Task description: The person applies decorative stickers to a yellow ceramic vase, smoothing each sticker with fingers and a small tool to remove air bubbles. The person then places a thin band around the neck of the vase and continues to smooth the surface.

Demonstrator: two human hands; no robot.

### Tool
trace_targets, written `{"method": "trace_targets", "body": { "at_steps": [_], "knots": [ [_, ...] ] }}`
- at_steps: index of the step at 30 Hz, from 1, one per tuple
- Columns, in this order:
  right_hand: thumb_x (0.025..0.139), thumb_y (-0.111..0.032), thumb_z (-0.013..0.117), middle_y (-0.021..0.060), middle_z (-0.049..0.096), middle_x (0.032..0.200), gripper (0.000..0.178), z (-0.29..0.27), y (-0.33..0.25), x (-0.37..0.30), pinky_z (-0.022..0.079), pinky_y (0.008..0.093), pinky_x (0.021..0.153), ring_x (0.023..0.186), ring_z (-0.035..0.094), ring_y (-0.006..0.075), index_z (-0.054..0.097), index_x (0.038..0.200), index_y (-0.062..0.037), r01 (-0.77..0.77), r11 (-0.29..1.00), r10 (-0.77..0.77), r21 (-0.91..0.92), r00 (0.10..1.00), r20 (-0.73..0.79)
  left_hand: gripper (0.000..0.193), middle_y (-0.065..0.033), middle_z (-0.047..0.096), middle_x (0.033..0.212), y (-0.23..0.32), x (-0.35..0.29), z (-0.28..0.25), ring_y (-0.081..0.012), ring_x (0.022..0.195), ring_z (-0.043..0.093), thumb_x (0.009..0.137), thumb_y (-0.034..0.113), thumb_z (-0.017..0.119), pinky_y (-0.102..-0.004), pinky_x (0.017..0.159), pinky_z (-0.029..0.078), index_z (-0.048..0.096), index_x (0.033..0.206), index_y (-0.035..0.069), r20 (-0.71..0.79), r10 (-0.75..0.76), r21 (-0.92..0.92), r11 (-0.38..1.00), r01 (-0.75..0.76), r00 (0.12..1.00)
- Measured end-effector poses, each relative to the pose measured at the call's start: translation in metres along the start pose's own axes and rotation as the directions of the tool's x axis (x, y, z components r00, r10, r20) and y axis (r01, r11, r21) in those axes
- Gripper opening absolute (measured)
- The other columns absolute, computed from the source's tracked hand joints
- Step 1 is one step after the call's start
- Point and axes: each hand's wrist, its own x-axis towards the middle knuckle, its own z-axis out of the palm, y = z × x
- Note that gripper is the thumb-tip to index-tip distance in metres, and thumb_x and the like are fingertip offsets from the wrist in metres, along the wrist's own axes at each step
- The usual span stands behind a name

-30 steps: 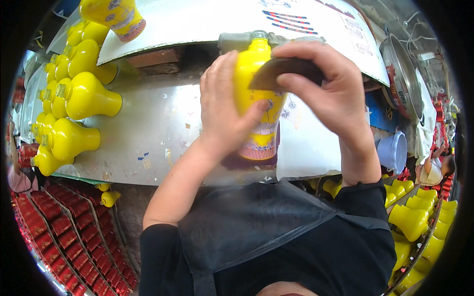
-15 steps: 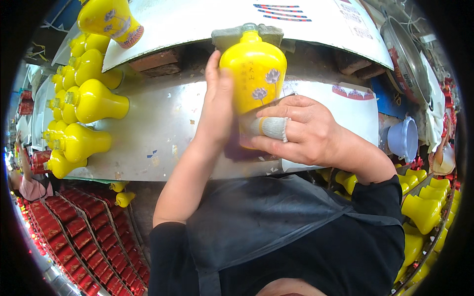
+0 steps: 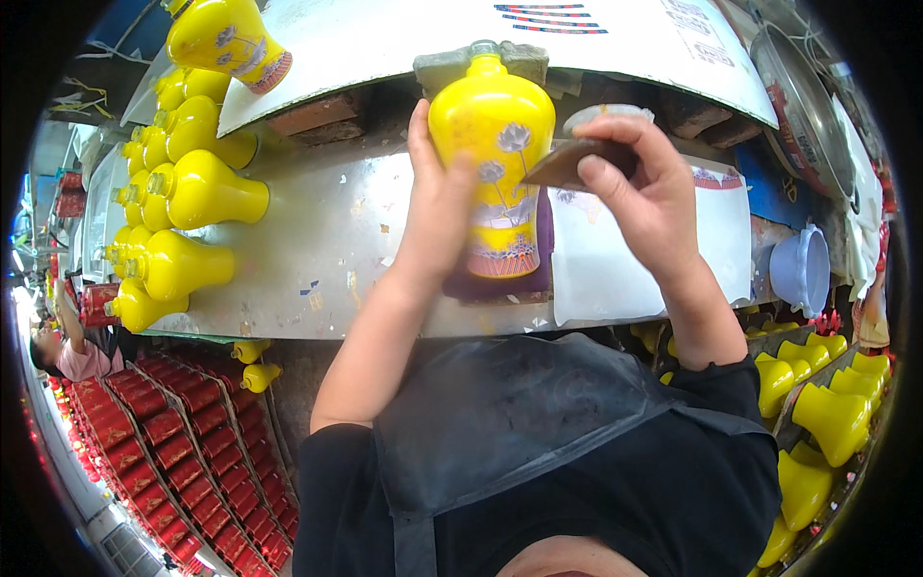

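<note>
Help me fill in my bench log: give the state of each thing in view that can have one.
Front yellow bottle: flower-decorated, no cap visible.
Dark flat tool: held, tip beside the bottle's right side.
Right hand: closed on the tool.
Left hand: against the bottle's left side, thumb blurred.
Upper-left bottle: decorated.
Bottles at left: grouped, plain on the sides showing.
White sheet: spread flat.
Patterned strips: laid side by side.

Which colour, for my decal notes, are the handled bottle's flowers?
The flowers are greyish purple, seen best in the head view.
</note>
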Motion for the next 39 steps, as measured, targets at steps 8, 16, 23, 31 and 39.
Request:
{"method": "trace_targets", "body": {
  "at_steps": [8,16,23,31,39],
  "knots": [
    [0.087,-0.007,0.08,0.0104,0.077,0.103,0.027,0.013,0.019,0.016,0.058,0.0317,0.074,0.084,0.072,0.024,0.074,0.113,-0.0048,0.228,0.852,-0.337,-0.472,0.928,-0.16,0.11,-0.0307,0.031,0.159,-0.007,-0.013,-0.011,-0.0406,0.146,0.04,0.092,0.037,0.071,-0.045,0.119,0.036,-0.003,0.163,-0.001,0.019,0.112,0.435,0.894,-0.109,0.994],
    [0.105,-0.027,0.052,0.0057,0.068,0.111,0.031,0.001,0.023,0.002,0.05,0.0273,0.091,0.101,0.064,0.0116,0.065,0.126,-0.0073,-0.293,0.956,0.293,-0.003,0.956,-0.035,0.103,-0.0263,0.032,0.16,0.006,-0.023,-0.005,-0.0365,0.148,0.038,0.098,0.035,0.064,-0.0416,0.121,0.033,-0.007,0.163,-0.001,0.044,-0.032,0.301,0.953,0.017,0.999],
    [0.093,-0.041,0.069,0.0306,0.066,0.125,0.077,0.037,0.035,-0.021,0.053,0.0396,0.098,0.115,0.068,0.0359,0.043,0.151,0.0024,-0.358,0.912,0.379,-0.2,0.922,0.078,0.075,-0.0137,0.035,0.16,0.011,-0.022,0.005,-0.0248,0.144,0.041,0.111,0.03,0.047,-0.0375,0.118,0.036,0.0,0.166,0.009,0.076,-0.092,0.036,0.995,0.089,0.993],
    [0.092,-0.044,0.072,0.0312,0.064,0.129,0.087,0.035,0.034,-0.019,0.053,0.0397,0.099,0.117,0.067,0.0366,0.036,0.155,0.0048,-0.402,0.913,0.408,-0.072,0.906,0.114,0.092,-0.0199,0.032,0.16,0.005,-0.027,0.004,-0.0281,0.144,0.041,0.105,0.028,0.058,-0.0385,0.118,0.036,-0.008,0.164,0.0,0.016,-0.013,0.246,0.969,0.009,1.0],
    [0.096,-0.04,0.073,0.0245,0.063,0.131,0.088,0.038,0.033,-0.02,0.054,0.0317,0.092,0.109,0.068,0.0222,0.03,0.158,0.0059,-0.381,0.922,0.386,-0.06,0.912,0.14,0.105,-0.0274,0.037,0.155,0.005,-0.024,0.003,-0.0342,0.139,0.048,0.098,0.027,0.064,-0.0403,0.114,0.042,-0.014,0.161,-0.005,0.037,-0.007,0.278,0.961,-0.004,0.999]
  ]
}}
